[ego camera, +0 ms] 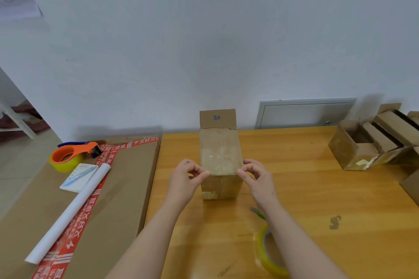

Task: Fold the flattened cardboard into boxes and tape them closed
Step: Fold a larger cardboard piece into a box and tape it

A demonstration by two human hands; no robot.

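A small brown cardboard box (220, 154) stands on the wooden table (294, 188), its top covered with clear tape. One flap marked "8#" (217, 118) sticks up at its far end. My left hand (188, 176) pinches the box's near left top corner with thumb and curled fingers. At the near right top corner my right hand (256, 176) pinches in the same way. A roll of yellowish clear tape (268, 256) lies on the table by my right forearm.
A large flat carton (127, 188) with red printed tape lies at left, carrying an orange tape dispenser (70, 154), a notepad with a pen (79, 176) and a white paper roll (70, 213). Several folded boxes (371, 140) stand at the right. Something green (257, 212) shows beside my right forearm.
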